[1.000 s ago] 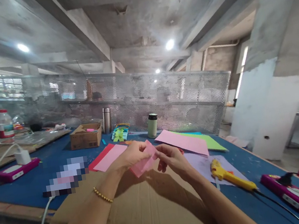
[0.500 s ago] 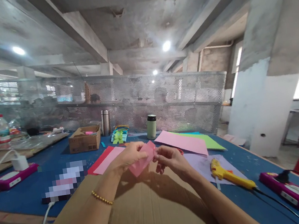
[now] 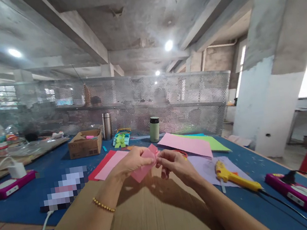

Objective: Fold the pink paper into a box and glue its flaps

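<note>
A folded piece of pink paper (image 3: pixel 140 174) is held up over a brown cardboard sheet (image 3: pixel 148 215). My left hand (image 3: pixel 133 162) is closed on it from the left, thumb on top. On the paper's right edge, my right hand (image 3: pixel 175 163) pinches with thumb and forefinger, its other fingers curled. Just behind the left hand lie pink and red paper sheets (image 3: pixel 110 165). Close to the right hand, a red and yellow object (image 3: pixel 183 154) shows in part; its kind is hidden. A yellow glue gun (image 3: pixel 235 179) rests on a pale purple sheet (image 3: pixel 204 164).
Pink and green sheets (image 3: pixel 188 144) lie at the back right, near a green flask (image 3: pixel 155 129). Behind the left hand stand a steel flask (image 3: pixel 107 125) and a cardboard box (image 3: pixel 85 144). Purple power strips (image 3: pixel 302 192) with cables sit at both sides. A mesh partition (image 3: pixel 128 103) closes the back.
The pink paper has bent or folded further at its upper right, between both hands. My right fingers have shifted slightly to the left along it. The view has moved a little.
</note>
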### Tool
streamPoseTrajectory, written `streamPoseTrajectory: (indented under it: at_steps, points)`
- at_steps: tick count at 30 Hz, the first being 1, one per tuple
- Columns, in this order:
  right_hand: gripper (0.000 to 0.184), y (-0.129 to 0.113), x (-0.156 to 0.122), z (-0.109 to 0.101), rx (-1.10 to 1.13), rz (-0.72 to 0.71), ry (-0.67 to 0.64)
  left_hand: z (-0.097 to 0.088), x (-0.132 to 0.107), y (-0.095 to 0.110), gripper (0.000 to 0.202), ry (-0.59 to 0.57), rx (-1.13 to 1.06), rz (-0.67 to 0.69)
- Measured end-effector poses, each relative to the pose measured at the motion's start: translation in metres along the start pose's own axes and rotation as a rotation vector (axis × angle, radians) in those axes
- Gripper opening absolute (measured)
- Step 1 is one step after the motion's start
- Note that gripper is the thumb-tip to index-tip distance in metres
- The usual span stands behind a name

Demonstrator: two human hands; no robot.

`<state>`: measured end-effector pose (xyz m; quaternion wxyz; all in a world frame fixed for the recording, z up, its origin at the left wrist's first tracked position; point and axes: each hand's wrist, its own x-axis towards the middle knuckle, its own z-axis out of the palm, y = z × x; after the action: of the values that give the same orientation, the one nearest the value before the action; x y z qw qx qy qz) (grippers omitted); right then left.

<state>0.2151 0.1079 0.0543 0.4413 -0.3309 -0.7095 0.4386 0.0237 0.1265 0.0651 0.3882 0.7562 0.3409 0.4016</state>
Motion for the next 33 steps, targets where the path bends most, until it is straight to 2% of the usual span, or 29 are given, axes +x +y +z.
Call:
streamPoseTrajectory:
  at_steps: [7,9,11,14,16,19,22,33]
  points:
    - [0.034,0.003,0.001,0.001,-0.015,0.005,0.008,-0.001,-0.002,0.000,0.017,-0.024,0.062,-0.024]
    - [0.034,0.003,0.001,0.002,-0.002,0.002,0.018,-0.001,0.001,0.001,0.017,0.022,0.092,0.014]
    - [0.035,0.002,0.000,0.002,0.025,0.004,0.046,0.001,0.005,0.002,0.017,0.179,0.143,0.087]
    - [0.035,-0.001,-0.001,0.001,0.066,-0.005,0.111,0.006,0.007,0.006,0.016,0.525,0.395,0.236]
    - [0.035,-0.003,-0.001,0.001,0.091,-0.026,0.152,0.012,0.004,0.009,0.015,0.612,0.631,0.349]
    - [0.034,-0.005,-0.002,0.002,0.132,-0.050,0.197,0.023,-0.001,0.011,0.021,0.528,0.882,0.430]
    - [0.033,-0.007,-0.003,0.004,0.141,-0.072,0.204,0.032,-0.001,0.008,0.019,0.488,0.971,0.408]
    - [0.031,-0.003,0.000,0.003,0.104,-0.065,0.232,0.036,0.004,0.001,0.013,0.471,0.833,0.284]
